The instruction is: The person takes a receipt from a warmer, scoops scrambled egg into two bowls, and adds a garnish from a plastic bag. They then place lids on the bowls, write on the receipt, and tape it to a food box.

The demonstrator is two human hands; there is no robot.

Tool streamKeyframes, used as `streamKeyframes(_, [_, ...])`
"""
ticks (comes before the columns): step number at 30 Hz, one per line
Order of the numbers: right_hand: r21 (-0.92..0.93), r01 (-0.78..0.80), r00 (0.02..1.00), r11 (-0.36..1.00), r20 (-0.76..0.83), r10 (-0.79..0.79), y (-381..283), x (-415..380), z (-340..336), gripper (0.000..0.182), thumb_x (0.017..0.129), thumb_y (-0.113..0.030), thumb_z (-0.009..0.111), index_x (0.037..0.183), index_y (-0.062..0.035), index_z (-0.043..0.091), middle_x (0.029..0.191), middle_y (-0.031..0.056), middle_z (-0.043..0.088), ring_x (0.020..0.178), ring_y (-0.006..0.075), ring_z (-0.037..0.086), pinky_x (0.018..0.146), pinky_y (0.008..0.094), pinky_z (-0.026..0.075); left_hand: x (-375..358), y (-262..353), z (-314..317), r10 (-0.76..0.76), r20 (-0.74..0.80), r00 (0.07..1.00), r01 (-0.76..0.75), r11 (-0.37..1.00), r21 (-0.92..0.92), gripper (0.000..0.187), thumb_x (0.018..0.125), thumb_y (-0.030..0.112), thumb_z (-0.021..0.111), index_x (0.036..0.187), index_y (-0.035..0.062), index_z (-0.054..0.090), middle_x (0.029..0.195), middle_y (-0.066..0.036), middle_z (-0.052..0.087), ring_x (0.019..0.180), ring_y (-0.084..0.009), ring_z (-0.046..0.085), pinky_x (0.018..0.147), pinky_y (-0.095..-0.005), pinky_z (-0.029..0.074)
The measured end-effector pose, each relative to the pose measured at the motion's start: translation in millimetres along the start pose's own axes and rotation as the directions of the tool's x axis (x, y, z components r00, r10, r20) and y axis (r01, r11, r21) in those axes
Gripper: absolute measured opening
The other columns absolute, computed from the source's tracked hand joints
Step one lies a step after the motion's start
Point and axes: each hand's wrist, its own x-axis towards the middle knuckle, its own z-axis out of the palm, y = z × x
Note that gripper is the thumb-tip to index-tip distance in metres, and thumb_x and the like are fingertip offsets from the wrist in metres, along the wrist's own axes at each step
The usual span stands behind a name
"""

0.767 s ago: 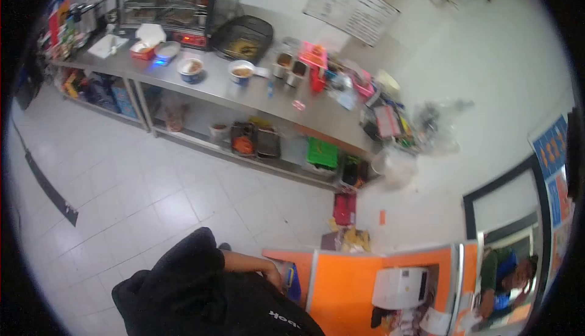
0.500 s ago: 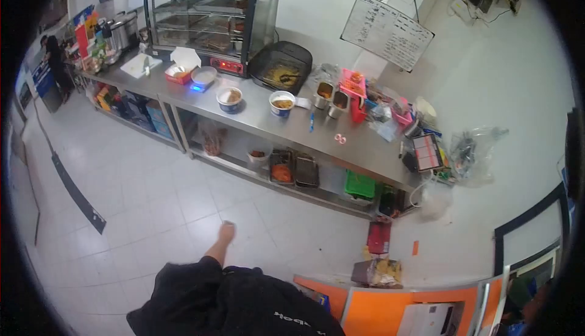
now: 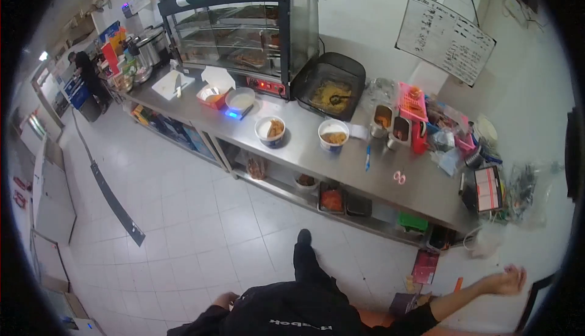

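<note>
My right hand (image 3: 509, 281) reaches out to the far right, over the floor and close to the wall. Its fingers are loosely bent and apart, and nothing shows in them. Low beside my dark top, my left hand (image 3: 228, 300) is only partly visible, and its fingers are hidden. Both hands are away from the steel counter (image 3: 292, 153). On that counter stand two white-and-blue tubs with food, a left tub (image 3: 270, 131) and a right tub (image 3: 333, 136). A black pan (image 3: 329, 87) holds yellowish food and a dark utensil.
A glass food warmer (image 3: 237, 37) stands behind the tubs. Farther right are metal containers (image 3: 382, 120), a pink basket (image 3: 412, 102) and scissors (image 3: 399, 177). Boxes (image 3: 425, 268) lie on the floor at the counter's right end. Another person (image 3: 87, 71) stands at the far left.
The counter has come closer and shifted right in view. My left hand has dropped back from in front of me to my side, and my right hand has come into view at right.
</note>
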Motion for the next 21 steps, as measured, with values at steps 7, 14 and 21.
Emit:
streamKeyframes(7, [-0.361, -0.437, -0.119, 0.824, 0.931, 0.345, -86.1, -228.9, 240.7, 0.029, 0.090, -0.020, 0.053, 0.114, -0.0049, 0.052, 0.110, 0.0153, 0.056, 0.107, 0.0252, 0.052, 0.095, 0.0351, 0.038, 191.0, -15.1, -58.2, -0.563, 0.428, 0.707, 0.681, 0.706, -0.196, 0.040, 0.084, 0.036, 0.056, 0.109, 0.0055, 0.061, 0.104, -0.009, 0.063, 0.089, -0.0228, 0.061, 0.078, -0.0360, 0.049])
streamKeyframes(14, [0.213, -0.628, -0.591, 0.748, 0.495, -0.637, -267.3, -472.6, 278.9, 0.043, 0.089, -0.034, 0.052, 0.119, -0.0024, 0.051, 0.116, 0.0198, 0.055, 0.108, 0.0368, 0.052, 0.091, 0.0419, 0.042, 276.1, 88.7, -265.8, -0.621, -0.439, 0.649, -0.219, 0.400, -0.890, 0.041, 0.093, 0.033, 0.047, 0.119, 0.0018, 0.047, 0.107, -0.014, 0.058, 0.086, -0.0219, 0.062, 0.072, -0.0336, 0.052])
streamKeyframes(21, [0.174, -0.554, -0.796, 0.814, 0.178, -0.579, -332.5, -508.7, 302.5, 0.050, 0.091, -0.044, 0.045, 0.123, -0.0049, 0.048, 0.114, 0.0174, 0.055, 0.109, 0.0343, 0.052, 0.092, 0.0415, 0.041, 370.8, 205.5, -390.4, -0.370, -0.490, 0.789, -0.307, 0.454, -0.837, 0.049, 0.093, 0.040, 0.046, 0.127, 0.0050, 0.037, 0.116, -0.017, 0.051, 0.086, -0.0279, 0.064, 0.075, -0.0374, 0.054])
